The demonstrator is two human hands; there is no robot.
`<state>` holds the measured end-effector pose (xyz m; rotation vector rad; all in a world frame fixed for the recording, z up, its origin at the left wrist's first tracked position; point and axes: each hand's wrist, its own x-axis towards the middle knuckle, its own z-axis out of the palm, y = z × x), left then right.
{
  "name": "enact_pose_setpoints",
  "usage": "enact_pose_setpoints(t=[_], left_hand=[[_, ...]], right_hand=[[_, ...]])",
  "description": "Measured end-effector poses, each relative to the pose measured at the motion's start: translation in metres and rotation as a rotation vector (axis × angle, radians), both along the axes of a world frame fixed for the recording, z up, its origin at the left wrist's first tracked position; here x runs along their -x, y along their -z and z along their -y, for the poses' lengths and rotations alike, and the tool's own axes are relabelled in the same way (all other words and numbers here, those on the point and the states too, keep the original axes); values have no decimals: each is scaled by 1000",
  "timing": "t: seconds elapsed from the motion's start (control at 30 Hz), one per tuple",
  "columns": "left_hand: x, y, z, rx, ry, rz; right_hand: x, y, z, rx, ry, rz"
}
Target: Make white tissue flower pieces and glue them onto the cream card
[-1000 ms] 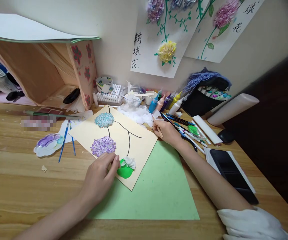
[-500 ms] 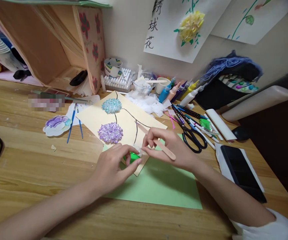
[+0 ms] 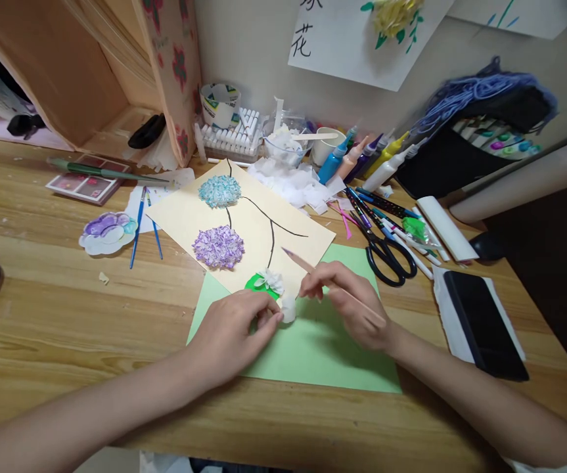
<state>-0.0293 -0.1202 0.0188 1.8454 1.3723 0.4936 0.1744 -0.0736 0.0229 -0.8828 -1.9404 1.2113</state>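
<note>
A cream sheet lies on a green sheet on the wooden desk. It carries a blue paper flower, a purple one and a green patch with a white tuft. My left hand and my right hand meet just below the green patch. Both pinch a small white wad of tissue between their fingertips. A wooden stick also runs through my right hand, its tip pointing up-left over the cream sheet.
Black scissors and several pens lie right of the sheets. Squeeze bottles, a tissue pile and a marker rack stand behind. A black phone lies at right; brushes and a paint palette at left.
My right hand came back from the pens with the stick and joined my left hand below the green patch. Both now pinch a white tissue wad. The view tilted down.
</note>
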Motion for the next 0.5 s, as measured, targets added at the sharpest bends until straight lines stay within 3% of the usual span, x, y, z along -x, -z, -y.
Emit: enact_pose_setpoints(t=[0.07, 0.17, 0.33, 0.5], left_hand=[[0, 1, -1, -33, 52, -52], [-1, 1, -3, -109, 69, -122], [-4, 2, -8, -175, 54, -211], [-6, 2, -8, -250, 52, -291]], right_hand=[[-9, 17, 8, 57, 62, -171], [-16, 32, 16, 60, 83, -268], [-16, 31, 17, -100, -53, -149], [-14, 29, 15, -190, -94, -69]])
